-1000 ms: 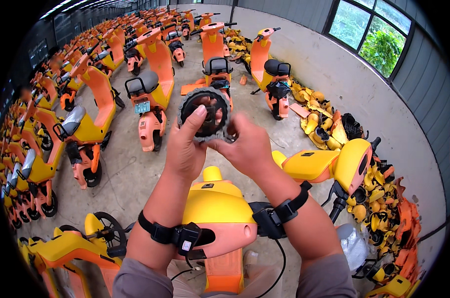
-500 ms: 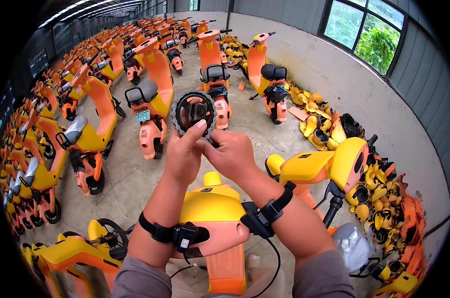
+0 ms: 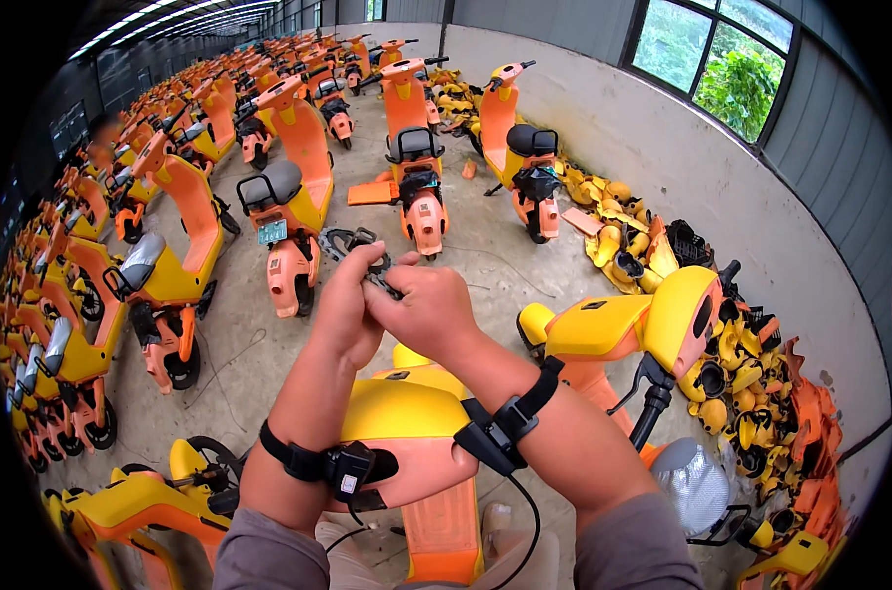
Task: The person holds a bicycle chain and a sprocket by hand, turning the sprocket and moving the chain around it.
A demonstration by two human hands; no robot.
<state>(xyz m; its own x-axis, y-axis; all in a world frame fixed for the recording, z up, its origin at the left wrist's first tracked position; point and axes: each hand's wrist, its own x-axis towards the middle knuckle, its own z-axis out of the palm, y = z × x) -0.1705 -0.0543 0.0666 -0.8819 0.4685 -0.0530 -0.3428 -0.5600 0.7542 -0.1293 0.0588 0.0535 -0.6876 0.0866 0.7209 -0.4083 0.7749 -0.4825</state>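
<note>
Above the front of a yellow and orange scooter point(image 3: 407, 413), both my hands hold a dark ring with a notched rim point(image 3: 342, 242). The ring is tilted, so it appears as a narrow oval, its lower part hidden by my fingers. My left hand point(image 3: 348, 307) is closed on its near side, thumb on top. Pressed against the left, my right hand point(image 3: 428, 307) has its fingers curled at the ring's lower right edge. Black straps with small boxes, one a black device point(image 3: 348, 470), circle both forearms, and a cable hangs from them.
Close on the right stands another yellow scooter point(image 3: 603, 329); a third point(image 3: 161, 500) is at lower left. Rows of scooters point(image 3: 185, 241) fill the left and back. A heap of yellow and orange shells point(image 3: 736, 388) lines the right wall, and an orange panel point(image 3: 371, 193) lies on the floor.
The ring has tipped from facing me nearly full round to a slanted narrow oval. My right hand has rolled over and moved slightly left, closer onto the left hand. The view shifted slightly.
</note>
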